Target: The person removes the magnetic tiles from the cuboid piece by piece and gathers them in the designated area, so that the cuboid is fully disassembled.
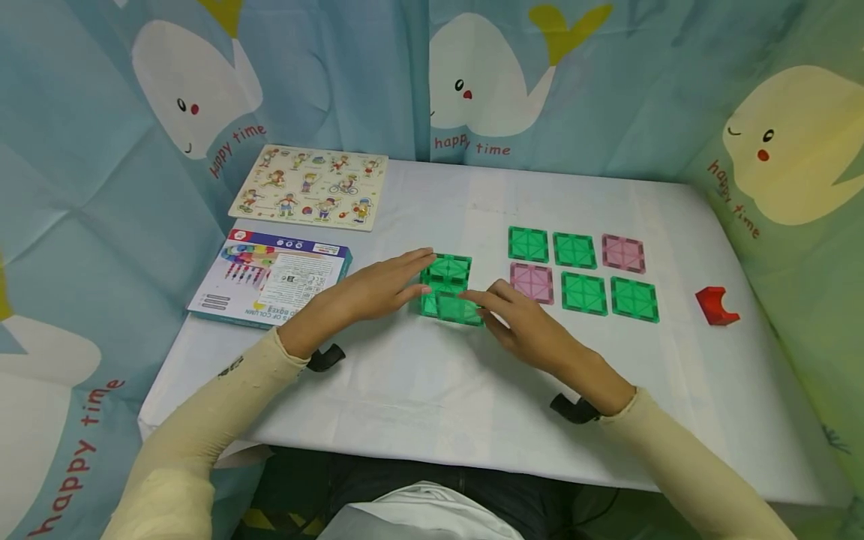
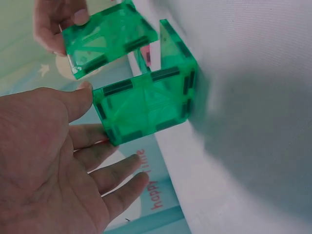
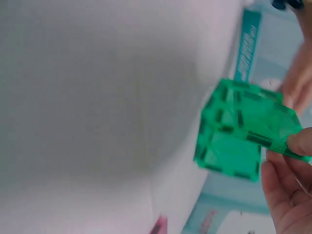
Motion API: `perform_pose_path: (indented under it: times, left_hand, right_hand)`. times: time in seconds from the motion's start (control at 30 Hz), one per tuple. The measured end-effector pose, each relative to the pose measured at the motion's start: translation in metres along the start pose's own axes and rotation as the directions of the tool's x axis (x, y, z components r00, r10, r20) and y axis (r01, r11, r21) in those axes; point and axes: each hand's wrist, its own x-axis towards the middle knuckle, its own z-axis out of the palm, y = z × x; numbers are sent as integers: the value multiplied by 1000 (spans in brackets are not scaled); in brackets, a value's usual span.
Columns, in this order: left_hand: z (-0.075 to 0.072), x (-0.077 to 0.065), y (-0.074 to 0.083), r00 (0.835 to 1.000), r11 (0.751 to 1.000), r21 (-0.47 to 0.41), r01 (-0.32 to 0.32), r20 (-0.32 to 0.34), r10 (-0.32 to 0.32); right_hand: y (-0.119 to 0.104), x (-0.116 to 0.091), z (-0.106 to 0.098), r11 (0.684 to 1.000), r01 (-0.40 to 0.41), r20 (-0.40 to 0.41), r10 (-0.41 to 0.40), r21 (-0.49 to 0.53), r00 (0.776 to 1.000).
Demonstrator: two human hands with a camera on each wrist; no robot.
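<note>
Translucent green magnetic tiles stand joined as a small box [image 1: 447,271] on the table. In the left wrist view, one upright green tile [image 2: 146,105] forms its near side. My left hand [image 1: 381,289] is beside the box with fingers nearly straight, its thumb and forefinger touching the tile's upper corners. My right hand [image 1: 523,322] pinches another green tile [image 2: 109,39] between thumb and fingers and holds it tilted at the box's top. The right wrist view shows this held tile overlapping the box, so any contact between them is unclear.
To the right lie flat green tiles [image 1: 583,292] and pink tiles [image 1: 624,253] in two rows. A red block with a curved notch [image 1: 717,306] sits near the right edge. At the left are a boxed toy [image 1: 270,274] and a picture puzzle board [image 1: 310,187]. Printed curtains surround the table.
</note>
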Motion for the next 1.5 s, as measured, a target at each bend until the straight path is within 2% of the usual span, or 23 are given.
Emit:
perform_pose_path:
  times: [0.13,0.27,0.33,0.47,0.6,0.73,0.87,0.97,1.13,1.23,1.33,1.37,1.5]
  left_hand:
    - [-1,0,1,1000,1000,-2,1,3,0]
    - [-1,0,2,1000,1000,-3,5,11,-5]
    - [0,-1,2,1000,1000,-6,5,12,-4]
    - [0,-1,2,1000,1000,-12,-3,11,3]
    - [1,0,2,1000,1000,-15,-8,8,8]
    - [2,2,1,1000,1000,-13,-8,13,8]
    - [2,2,1,1000,1000,-11,-10,14,10]
    - [2,2,0,1000,1000,-13,-7,14,7]
    - [1,2,0,1000,1000,-20,-1,13,1]
    - [2,2,0,1000,1000,-21,5,13,-5]
    - [1,1,0,1000,1000,-23,9,13,-8]
    - [1,1,1,1000,1000,-23,9,15,-9]
    - [2,1,0,1000,1000,-23,6,16,-6]
  right_hand:
    - [6,-11,-17,990,-126,-49,129,61,990]
    - [18,-30,-37,965,-240,-87,250,110,964]
    - [25,-43,-49,943,-302,-96,316,143,944]
    - [40,-72,-73,886,-426,-112,450,184,886]
    - [57,-105,-94,843,-503,-114,528,188,842]
    - [71,-141,-115,792,-567,-51,591,226,805]
    - [82,-173,-133,710,-663,48,673,237,738]
    - [89,-190,-140,661,-717,128,709,221,694]
    - [96,-200,-142,611,-773,235,737,170,634]
    - [97,-198,-142,585,-802,303,748,117,590]
    - [99,-196,-140,575,-814,336,754,78,565]
    - [99,-194,-139,565,-823,341,763,60,549]
    - [99,-192,-136,555,-831,336,777,35,533]
